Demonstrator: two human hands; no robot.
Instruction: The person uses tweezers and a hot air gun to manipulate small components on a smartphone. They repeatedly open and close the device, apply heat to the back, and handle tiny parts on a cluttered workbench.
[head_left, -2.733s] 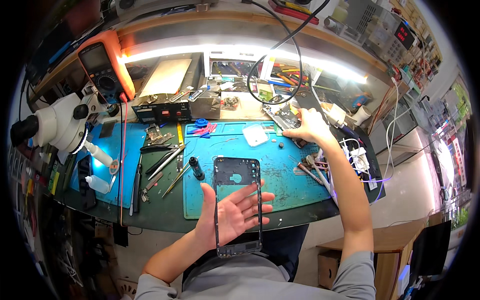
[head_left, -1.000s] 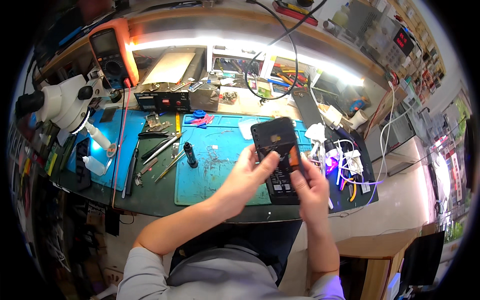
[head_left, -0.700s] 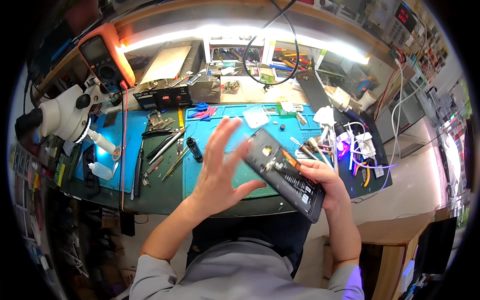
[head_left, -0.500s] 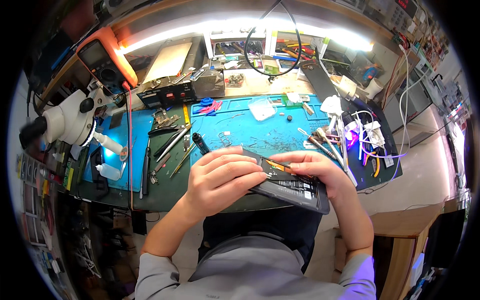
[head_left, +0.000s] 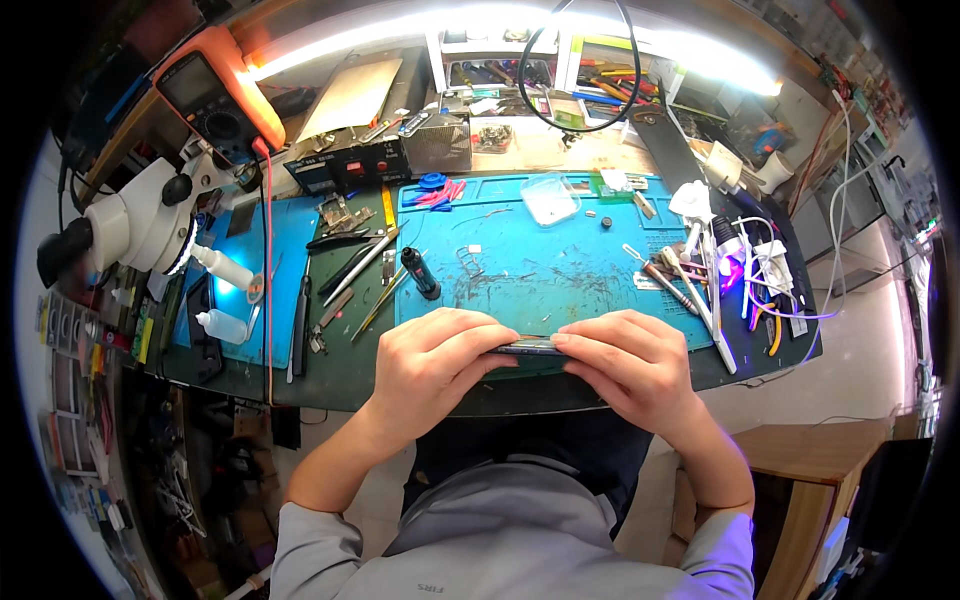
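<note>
A thin dark phone (head_left: 528,347) is held flat and edge-on at the near edge of the blue work mat (head_left: 560,265). My left hand (head_left: 432,360) grips its left half with the fingers curled over the top. My right hand (head_left: 625,365) clasps its right half the same way. Only a short strip of the phone's edge shows between the two hands; the rest is hidden under my fingers.
A white microscope (head_left: 130,225) stands at the left beside two small dropper bottles (head_left: 222,300). Tweezers and screwdrivers (head_left: 355,275) lie left of the mat, more tools and cables (head_left: 715,270) at the right. An orange multimeter (head_left: 215,95) and a black power supply (head_left: 350,165) sit at the back.
The phone went from being held up tilted above the mat to lying flat and low at the mat's near edge. Both hands closed over it from either side.
</note>
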